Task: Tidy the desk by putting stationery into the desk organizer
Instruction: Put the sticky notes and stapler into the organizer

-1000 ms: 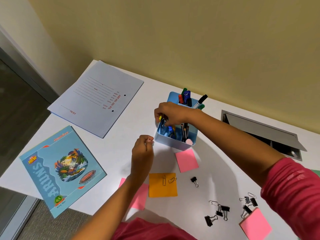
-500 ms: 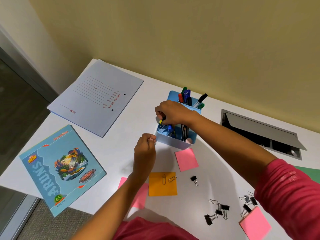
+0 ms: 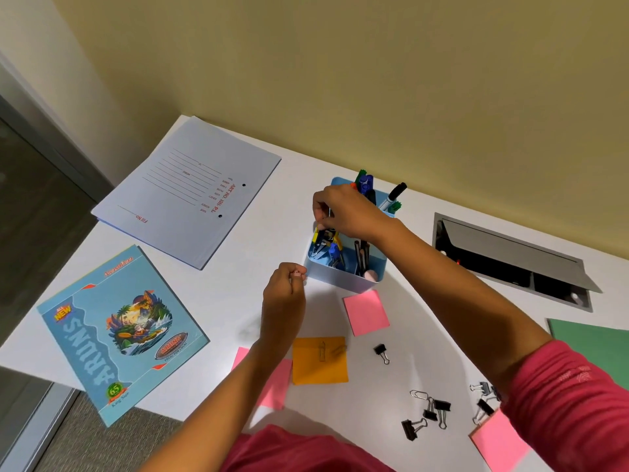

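Note:
The light blue desk organizer (image 3: 340, 279) stands near the wall, with markers (image 3: 366, 185) in its back section and pencils (image 3: 360, 257) and clips in front. My right hand (image 3: 347, 212) hovers over its front-left compartment, fingertips pinched on a thin metal piece that looks like a paper clip. My left hand (image 3: 284, 296) is a closed fist just left of the organizer's front corner, pinching something small, likely a paper clip. An orange sticky note (image 3: 320, 364) carrying two paper clips lies in front of it. Black binder clips (image 3: 429, 415) are scattered at the lower right.
Pink sticky notes (image 3: 366, 311) lie near the organizer, under my left forearm and at the bottom right. A blue notebook (image 3: 119, 332) overhangs the desk's left edge. A pale file folder (image 3: 190, 192) is at the back left. A cable hatch (image 3: 510, 260) and green paper (image 3: 592, 345) are at right.
My right hand has risen a little out of the organizer's front compartment. My left hand has edged closer to the organizer's corner and stays closed.

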Demonstrator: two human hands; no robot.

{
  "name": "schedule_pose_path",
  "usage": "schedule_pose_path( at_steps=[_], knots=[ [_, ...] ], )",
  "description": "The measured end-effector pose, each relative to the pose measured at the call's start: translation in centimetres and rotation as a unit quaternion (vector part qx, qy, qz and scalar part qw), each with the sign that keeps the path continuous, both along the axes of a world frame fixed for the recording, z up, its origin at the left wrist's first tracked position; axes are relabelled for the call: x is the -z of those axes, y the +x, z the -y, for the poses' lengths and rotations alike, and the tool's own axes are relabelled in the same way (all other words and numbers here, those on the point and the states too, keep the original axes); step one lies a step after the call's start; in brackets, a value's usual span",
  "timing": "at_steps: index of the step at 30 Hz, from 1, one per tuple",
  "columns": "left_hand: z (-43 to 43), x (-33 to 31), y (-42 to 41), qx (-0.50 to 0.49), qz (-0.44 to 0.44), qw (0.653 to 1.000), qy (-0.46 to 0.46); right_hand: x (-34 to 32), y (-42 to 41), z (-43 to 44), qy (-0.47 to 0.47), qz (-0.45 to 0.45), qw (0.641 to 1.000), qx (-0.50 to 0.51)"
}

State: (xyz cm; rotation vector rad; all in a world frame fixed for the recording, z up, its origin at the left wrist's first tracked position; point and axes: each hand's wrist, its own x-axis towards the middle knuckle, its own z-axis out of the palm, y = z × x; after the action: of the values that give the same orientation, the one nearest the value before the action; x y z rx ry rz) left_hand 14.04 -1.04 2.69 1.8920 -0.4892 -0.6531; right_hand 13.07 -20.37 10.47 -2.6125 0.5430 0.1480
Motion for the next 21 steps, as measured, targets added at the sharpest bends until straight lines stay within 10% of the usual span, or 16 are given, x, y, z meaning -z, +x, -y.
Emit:
schedule_pose_path(
  at_steps=[7, 12, 15, 21],
  knots=[
    [-0.8, 0.6, -0.1, 0.016, 0.002, 1.0, 0.017, -2.0, -5.3, -4.2, -0.001, 0.209, 0.965, 0.156],
    [-2.0, 1.8, -0.5, 0.037, -0.007, 0.999, 0.027, 0.6, -12.2, -8.7, -0.1, 0.363, 0.844, 0.382],
    [-2.3, 2.1, -1.3, 0.049, -0.029, 0.997, 0.046, 4.5, -15.8, -10.1, -0.078, 0.329, 0.792, 0.509],
    [-2.0, 2.5, -3.0, 0.081, -0.066, 0.991, 0.078, 11.5, -19.4, -10.8, 0.049, 0.124, 0.834, 0.535]
  ],
)
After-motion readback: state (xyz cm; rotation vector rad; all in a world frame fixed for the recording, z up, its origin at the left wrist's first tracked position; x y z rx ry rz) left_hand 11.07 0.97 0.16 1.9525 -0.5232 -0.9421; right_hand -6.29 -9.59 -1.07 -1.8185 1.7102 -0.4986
